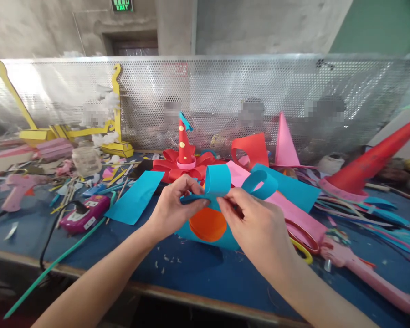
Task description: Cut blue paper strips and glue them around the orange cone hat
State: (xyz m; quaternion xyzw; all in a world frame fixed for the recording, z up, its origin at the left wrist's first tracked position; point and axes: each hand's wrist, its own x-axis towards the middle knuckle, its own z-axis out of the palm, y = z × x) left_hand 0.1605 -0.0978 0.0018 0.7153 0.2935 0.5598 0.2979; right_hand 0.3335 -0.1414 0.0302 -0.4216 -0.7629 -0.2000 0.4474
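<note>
Between my two hands is a blue paper strip (pixel 218 178), curled into a loop above my fingertips. My left hand (pixel 177 200) pinches its left part between thumb and fingers. On the other side, my right hand (pixel 251 218) grips the lower right of the loop with its fingertips. Just below and behind them lies a blue sheet with a round orange paper piece (pixel 208 224) on it; my hands hide part of both. Another blue paper loop (pixel 261 181) sits right behind my right hand.
A purple power strip (pixel 85 214) and a pink glue gun (pixel 18 189) are on the left. Another pink glue gun (pixel 369 269) lies at the right. A red dotted cone (pixel 182 143) and pink cone (pixel 285 143) stand behind. A perforated metal screen (pixel 212 82) closes off the back.
</note>
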